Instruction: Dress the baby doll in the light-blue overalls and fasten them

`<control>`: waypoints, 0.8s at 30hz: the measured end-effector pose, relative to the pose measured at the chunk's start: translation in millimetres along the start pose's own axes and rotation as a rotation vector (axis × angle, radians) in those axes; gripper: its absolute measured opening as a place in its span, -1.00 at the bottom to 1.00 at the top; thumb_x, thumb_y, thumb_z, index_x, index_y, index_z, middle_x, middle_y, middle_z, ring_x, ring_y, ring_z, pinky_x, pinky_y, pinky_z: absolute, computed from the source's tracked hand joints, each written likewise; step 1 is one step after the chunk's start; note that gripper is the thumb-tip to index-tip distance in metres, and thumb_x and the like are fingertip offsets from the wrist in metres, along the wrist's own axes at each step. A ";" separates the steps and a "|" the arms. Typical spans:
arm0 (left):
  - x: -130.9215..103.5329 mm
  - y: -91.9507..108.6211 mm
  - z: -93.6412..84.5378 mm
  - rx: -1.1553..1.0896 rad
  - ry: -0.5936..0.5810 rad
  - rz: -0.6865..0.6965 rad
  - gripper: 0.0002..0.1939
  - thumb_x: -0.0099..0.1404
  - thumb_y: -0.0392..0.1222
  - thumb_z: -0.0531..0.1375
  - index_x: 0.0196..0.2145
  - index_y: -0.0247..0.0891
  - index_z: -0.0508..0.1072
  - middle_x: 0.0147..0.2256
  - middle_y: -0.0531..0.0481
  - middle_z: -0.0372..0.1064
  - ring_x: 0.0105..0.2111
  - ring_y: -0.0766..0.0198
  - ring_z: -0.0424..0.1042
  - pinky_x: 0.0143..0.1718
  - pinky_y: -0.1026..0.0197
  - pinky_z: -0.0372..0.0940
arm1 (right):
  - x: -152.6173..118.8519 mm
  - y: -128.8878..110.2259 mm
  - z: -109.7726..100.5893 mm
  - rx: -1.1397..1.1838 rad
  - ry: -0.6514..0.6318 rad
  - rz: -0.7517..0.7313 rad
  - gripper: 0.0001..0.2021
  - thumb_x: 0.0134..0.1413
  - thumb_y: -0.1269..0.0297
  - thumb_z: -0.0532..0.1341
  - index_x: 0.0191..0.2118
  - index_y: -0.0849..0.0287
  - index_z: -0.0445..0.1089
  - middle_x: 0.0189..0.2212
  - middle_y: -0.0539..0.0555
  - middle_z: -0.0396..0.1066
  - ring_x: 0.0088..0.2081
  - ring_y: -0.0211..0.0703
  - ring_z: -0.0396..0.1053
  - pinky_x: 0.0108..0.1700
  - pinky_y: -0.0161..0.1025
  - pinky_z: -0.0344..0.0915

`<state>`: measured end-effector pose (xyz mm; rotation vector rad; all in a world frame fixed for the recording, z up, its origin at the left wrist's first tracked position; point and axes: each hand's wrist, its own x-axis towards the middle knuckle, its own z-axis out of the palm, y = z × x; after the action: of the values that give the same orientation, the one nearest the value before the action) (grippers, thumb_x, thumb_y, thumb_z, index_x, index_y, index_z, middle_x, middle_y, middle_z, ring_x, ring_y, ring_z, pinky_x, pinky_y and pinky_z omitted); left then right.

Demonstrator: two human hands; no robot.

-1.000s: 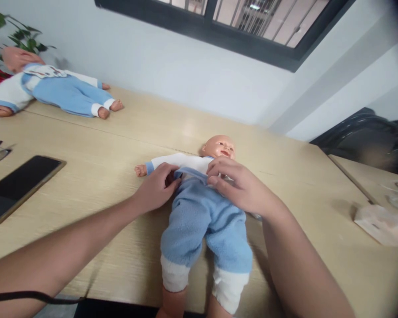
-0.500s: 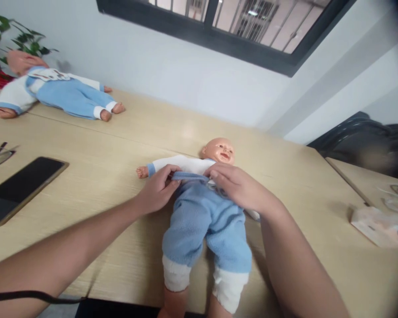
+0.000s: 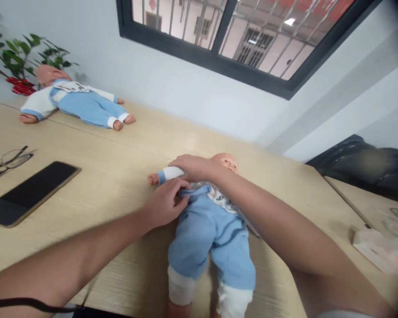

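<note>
A baby doll [image 3: 230, 162] lies face up on the wooden table, dressed in a white top and blue overalls [image 3: 199, 225] with white cuffs. My left hand [image 3: 167, 201] pinches the edge of the overalls at the doll's chest, on the image's left side. Across the chest reaches my right hand [image 3: 194, 168], resting on the white sleeve [image 3: 172, 172] at the doll's shoulder. Its fingertips are partly hidden, so their grip is unclear. My right forearm covers part of the doll's chest and chin.
A second doll [image 3: 86, 106] in similar clothes lies at the back left beside a plant [image 3: 23, 53]. Eyeglasses [image 3: 11, 161] and a phone [image 3: 29, 192] are at the left. A whitish box [image 3: 378, 249] sits at the right, near black chairs [image 3: 361, 163].
My right hand has left the overalls' edge near the neck and moved left to the sleeve and shoulder. My left hand keeps its pinch. The view has shifted a little.
</note>
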<state>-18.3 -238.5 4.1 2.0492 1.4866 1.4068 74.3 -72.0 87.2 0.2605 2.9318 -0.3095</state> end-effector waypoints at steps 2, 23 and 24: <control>-0.2 0.9 0.2 0.017 0.034 0.002 -0.81 0.33 -0.32 0.16 -0.10 -0.18 0.36 -0.21 -0.02 0.45 -0.21 0.17 0.45 -0.14 0.11 0.37 | -18.1 2.7 -5.6 -0.011 0.153 -0.015 -0.64 0.00 0.40 0.31 -0.01 0.16 0.47 -0.14 0.16 0.48 -0.07 0.06 0.37 -0.01 -0.12 0.24; 3.9 -8.4 -25.4 0.139 0.038 -0.209 -0.71 0.37 -0.09 0.12 0.02 -0.12 0.36 -0.27 0.04 0.61 -0.37 0.17 0.59 -0.32 0.20 0.38 | -117.9 -30.1 -24.5 -0.033 0.266 0.072 -0.56 0.03 0.56 0.20 0.01 0.06 0.55 -0.03 0.18 0.45 0.04 0.10 0.33 0.09 0.02 0.25; 4.9 -9.0 -25.5 0.157 0.032 -0.234 -0.70 0.38 -0.07 0.11 0.03 -0.13 0.36 -0.29 0.04 0.61 -0.37 0.15 0.60 -0.31 0.18 0.37 | -117.8 -32.1 -22.5 -0.020 0.261 0.064 -0.53 0.02 0.57 0.19 0.02 0.05 0.55 -0.02 0.18 0.44 0.05 0.10 0.32 0.11 0.03 0.24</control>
<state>-44.0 -238.6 13.7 1.8697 1.8350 1.2732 178.6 -116.1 138.2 0.4204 3.1722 -0.2534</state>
